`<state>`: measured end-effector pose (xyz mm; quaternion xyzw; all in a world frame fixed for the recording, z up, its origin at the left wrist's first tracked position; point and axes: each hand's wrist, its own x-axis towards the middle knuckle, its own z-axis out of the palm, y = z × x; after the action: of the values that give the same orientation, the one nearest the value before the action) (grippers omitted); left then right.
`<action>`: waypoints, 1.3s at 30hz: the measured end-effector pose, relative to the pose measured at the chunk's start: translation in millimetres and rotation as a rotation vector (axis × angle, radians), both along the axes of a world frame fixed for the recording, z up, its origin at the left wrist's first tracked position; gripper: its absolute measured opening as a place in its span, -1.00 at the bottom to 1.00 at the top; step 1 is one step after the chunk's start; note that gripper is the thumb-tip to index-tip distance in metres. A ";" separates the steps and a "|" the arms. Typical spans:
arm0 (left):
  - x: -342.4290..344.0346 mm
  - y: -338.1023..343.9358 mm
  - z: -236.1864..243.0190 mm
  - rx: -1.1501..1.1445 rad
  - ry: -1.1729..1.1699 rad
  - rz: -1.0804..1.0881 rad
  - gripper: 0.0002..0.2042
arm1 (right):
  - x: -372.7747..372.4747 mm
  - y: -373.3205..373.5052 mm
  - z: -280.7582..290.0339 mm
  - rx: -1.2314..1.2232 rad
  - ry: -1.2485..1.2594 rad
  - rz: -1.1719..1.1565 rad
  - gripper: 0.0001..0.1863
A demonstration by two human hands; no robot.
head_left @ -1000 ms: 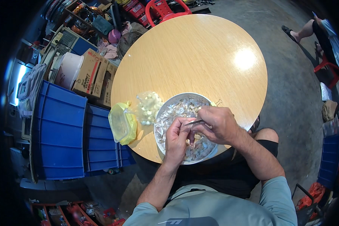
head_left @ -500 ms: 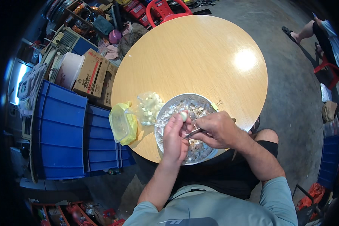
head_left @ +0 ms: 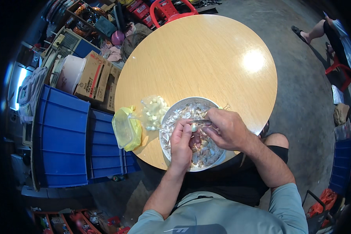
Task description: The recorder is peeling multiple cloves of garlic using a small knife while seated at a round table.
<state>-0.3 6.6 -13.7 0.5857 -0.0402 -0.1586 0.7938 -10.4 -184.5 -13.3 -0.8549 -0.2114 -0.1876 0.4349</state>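
Over a wide white bowl (head_left: 194, 98), my left hand (head_left: 180, 147) pinches a pale, shiny garlic clove (head_left: 194, 127) between thumb and fingers. The bowl is full of papery garlic skins (head_left: 209, 153) and some cloves. My right hand (head_left: 231, 130) is closed around a small knife (head_left: 200, 121), whose blade points left and lies at the top of the clove. Left of the bowl is a clear plastic bag (head_left: 156, 111) of peeled cloves. Beside it, a clear plastic tub (head_left: 123, 128) leans in a yellow bag (head_left: 137, 134).
The bowl stands at the near edge of a round wooden table (head_left: 202, 58). Blue crates (head_left: 62, 136) and a cardboard box (head_left: 93, 76) stand to the left. A red chair (head_left: 171, 11) is at the far side. Another person's leg (head_left: 316, 33) shows at far right.
The knife has risen from below the clove to its top, the blade now nearly level. My left hand has lowered the clove slightly and turned it.
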 end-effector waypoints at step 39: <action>-4.4 -2.1 6.4 0.018 -0.203 -0.120 -0.75 | -0.9 0.0 -0.1 0.064 -0.051 0.030 -0.65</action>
<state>-4.6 4.4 -7.4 0.6026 -0.1540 -0.1464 0.7693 -11.2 -184.5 -13.3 -0.8322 -0.2290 -0.2096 0.4594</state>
